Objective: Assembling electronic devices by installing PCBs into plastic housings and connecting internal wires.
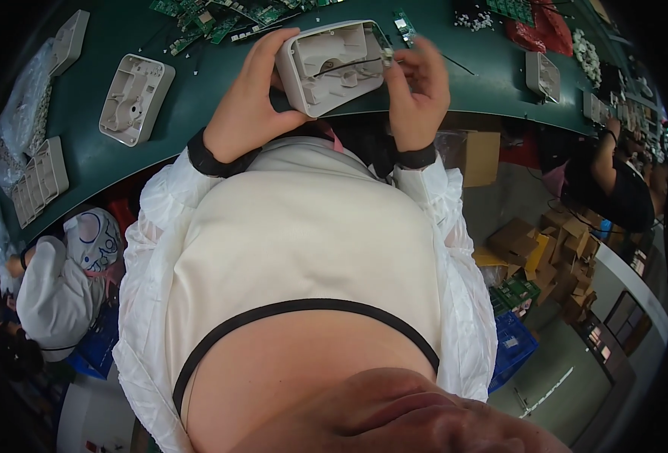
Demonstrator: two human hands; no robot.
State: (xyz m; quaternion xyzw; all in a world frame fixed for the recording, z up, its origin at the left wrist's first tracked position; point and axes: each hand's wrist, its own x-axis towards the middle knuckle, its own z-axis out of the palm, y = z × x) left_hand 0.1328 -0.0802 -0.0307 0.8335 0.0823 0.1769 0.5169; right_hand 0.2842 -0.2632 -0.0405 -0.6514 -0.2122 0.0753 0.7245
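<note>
My left hand (252, 102) grips a white plastic housing (301, 79) by its left side, thumb along the lower edge. The housing is tilted, its hollow inside facing me, with moulded posts and ribs. At its right end my right hand (418, 94) pinches a small circuit board (387, 57), mostly hidden by the fingers. A thin black wire (347, 66) runs from there across the housing's inside. Just beyond the right hand, another small green board (404, 27) lies on the table.
Green circuit boards (205, 21) lie heaped at the far side of the green table (220, 75). More white housings (136, 98) lie to the left and right. A red bag (541, 34) is at far right. Co-workers (66, 291) sit on both sides; cardboard boxes (553, 241) are piled at right.
</note>
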